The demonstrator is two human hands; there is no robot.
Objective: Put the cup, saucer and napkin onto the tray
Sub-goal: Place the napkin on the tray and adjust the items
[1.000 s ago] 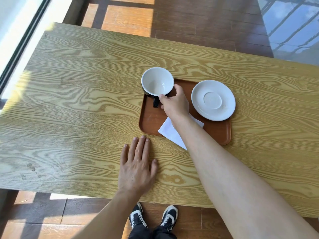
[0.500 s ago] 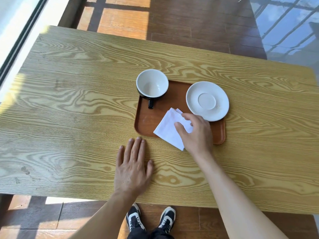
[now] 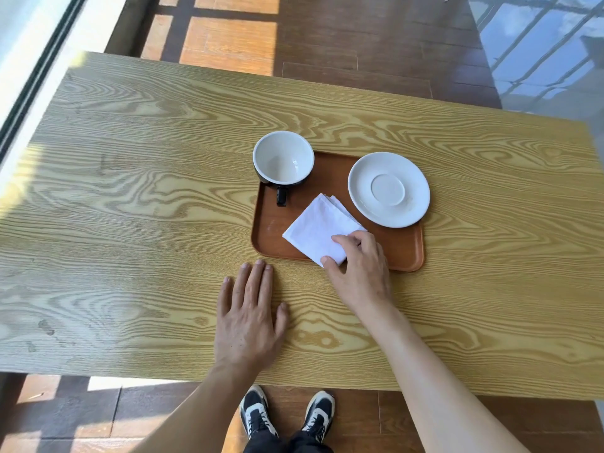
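Note:
A brown tray [image 3: 402, 246] lies on the wooden table. The cup [image 3: 283, 157], white inside and black outside, stands on the tray's far left corner with its handle pointing toward me. A white saucer [image 3: 389, 189] rests on the tray's far right part, overhanging the rim. The folded white napkin [image 3: 318, 228] lies on the tray's near middle, its near corner over the rim. My right hand [image 3: 359, 269] pinches the napkin's near right corner between thumb and fingers. My left hand [image 3: 248, 318] lies flat and open on the table, just in front of the tray.
The wooden table [image 3: 130, 223] stretches wide to the left and right of the tray. Its near edge runs just above my shoes [image 3: 284, 416]. A window frame [image 3: 29, 80] lines the left side, and dark floorboards lie beyond the far edge.
My right hand let go of the cup, drew back to the napkin and took hold of its near corner. The napkin shifted slightly farther onto the tray. My left hand stayed flat.

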